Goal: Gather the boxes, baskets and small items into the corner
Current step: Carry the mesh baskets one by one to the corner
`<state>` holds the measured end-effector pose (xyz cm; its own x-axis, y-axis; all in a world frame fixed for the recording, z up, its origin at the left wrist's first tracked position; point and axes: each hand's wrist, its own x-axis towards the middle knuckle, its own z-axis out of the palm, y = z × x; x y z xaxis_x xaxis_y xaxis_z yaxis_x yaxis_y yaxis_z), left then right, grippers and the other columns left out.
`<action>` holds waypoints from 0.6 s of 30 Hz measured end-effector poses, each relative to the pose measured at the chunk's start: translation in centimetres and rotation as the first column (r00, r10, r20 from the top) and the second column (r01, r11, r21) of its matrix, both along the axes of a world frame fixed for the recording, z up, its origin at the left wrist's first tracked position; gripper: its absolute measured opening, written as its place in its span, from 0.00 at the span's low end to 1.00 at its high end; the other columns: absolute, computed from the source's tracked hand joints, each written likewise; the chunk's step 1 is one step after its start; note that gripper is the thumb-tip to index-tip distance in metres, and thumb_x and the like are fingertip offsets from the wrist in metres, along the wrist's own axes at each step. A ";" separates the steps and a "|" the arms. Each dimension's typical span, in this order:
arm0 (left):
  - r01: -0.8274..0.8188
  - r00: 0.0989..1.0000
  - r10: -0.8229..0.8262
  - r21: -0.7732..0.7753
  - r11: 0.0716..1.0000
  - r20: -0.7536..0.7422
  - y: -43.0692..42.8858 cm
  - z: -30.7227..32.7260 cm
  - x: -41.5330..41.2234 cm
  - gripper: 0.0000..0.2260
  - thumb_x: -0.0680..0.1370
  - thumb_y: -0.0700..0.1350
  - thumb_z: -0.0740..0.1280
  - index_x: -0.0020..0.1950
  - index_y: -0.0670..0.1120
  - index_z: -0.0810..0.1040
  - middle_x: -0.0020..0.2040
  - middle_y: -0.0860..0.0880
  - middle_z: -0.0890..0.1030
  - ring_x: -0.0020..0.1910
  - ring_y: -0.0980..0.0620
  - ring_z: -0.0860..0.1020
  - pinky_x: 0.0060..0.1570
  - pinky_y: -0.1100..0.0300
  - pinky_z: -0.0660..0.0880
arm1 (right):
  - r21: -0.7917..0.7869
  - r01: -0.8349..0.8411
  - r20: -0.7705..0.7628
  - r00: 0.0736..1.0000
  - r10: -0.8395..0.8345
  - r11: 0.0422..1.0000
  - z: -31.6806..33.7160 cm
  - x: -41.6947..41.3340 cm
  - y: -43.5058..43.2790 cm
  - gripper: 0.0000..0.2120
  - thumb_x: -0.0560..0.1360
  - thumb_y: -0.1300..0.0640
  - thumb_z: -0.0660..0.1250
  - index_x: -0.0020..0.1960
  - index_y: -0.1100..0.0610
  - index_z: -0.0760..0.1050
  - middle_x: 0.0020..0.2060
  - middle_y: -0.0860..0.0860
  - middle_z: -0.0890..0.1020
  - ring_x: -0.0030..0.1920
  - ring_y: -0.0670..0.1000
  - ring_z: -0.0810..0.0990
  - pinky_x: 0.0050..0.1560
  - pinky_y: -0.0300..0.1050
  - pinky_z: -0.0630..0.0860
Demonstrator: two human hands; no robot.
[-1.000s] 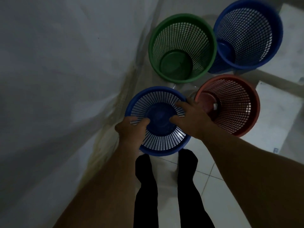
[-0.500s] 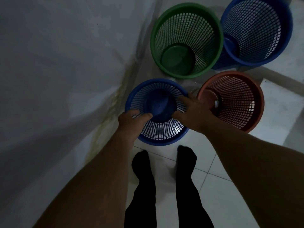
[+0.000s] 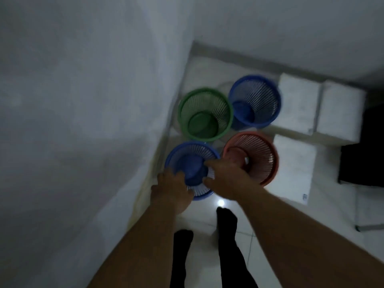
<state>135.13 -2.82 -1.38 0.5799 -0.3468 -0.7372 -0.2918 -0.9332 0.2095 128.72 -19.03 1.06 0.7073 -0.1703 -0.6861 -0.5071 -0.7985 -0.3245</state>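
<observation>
Four mesh baskets stand in the floor corner. The near blue basket [image 3: 188, 154] sits against the left wall. My left hand [image 3: 171, 185] holds its near rim, fingers curled over the edge. My right hand [image 3: 227, 176] grips its right rim, between this basket and the red basket [image 3: 259, 154]. Behind them are a green basket [image 3: 204, 115] and a second blue basket [image 3: 256, 100]. A small pale item lies inside the red basket. The picture is blurred by motion.
Three white boxes [image 3: 297, 104] [image 3: 340, 113] [image 3: 295, 169] lie to the right of the baskets along the back wall. A black object [image 3: 363, 163] stands at the far right. My two black-clad legs [image 3: 226, 246] stand on the white tiled floor.
The view has pulled back and up, so the corner, boxes and back wall now show. Both hands stay on the near blue basket, which sits by the wall next to the red one.
</observation>
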 end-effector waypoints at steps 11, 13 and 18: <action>0.700 0.676 -0.548 -0.198 0.686 0.493 -11.0 28.0 -7.1 0.15 0.80 0.54 0.59 0.63 0.51 0.73 0.64 0.46 0.71 0.59 0.44 0.72 0.54 0.48 0.74 | -0.196 0.402 0.365 0.876 -0.314 0.894 28.2 -13.4 -2.6 0.18 0.78 0.50 0.59 0.67 0.49 0.70 0.61 0.54 0.78 0.59 0.59 0.78 0.57 0.53 0.76; 0.793 0.574 -0.585 -0.209 0.573 0.574 -13.8 31.1 -10.2 0.14 0.80 0.53 0.59 0.64 0.51 0.73 0.64 0.48 0.72 0.59 0.45 0.73 0.53 0.50 0.74 | -0.230 0.526 0.406 0.816 -0.411 0.819 31.2 -18.6 -4.0 0.21 0.79 0.49 0.57 0.72 0.48 0.66 0.67 0.54 0.75 0.65 0.59 0.74 0.62 0.53 0.73; 0.924 0.381 -0.611 -0.269 0.271 0.694 -21.1 37.2 -24.8 0.16 0.79 0.56 0.60 0.66 0.53 0.72 0.64 0.51 0.72 0.61 0.49 0.71 0.54 0.53 0.73 | -0.297 0.769 0.535 0.625 -0.568 0.566 37.1 -34.7 -6.3 0.22 0.80 0.48 0.57 0.73 0.48 0.66 0.68 0.53 0.73 0.66 0.57 0.73 0.63 0.51 0.72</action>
<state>110.35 -23.91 35.86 -0.0820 -0.9966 0.0035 -0.9787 0.0812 0.1884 94.05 -25.29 38.12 0.4035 -0.9079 -0.1136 -0.8873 -0.3579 -0.2909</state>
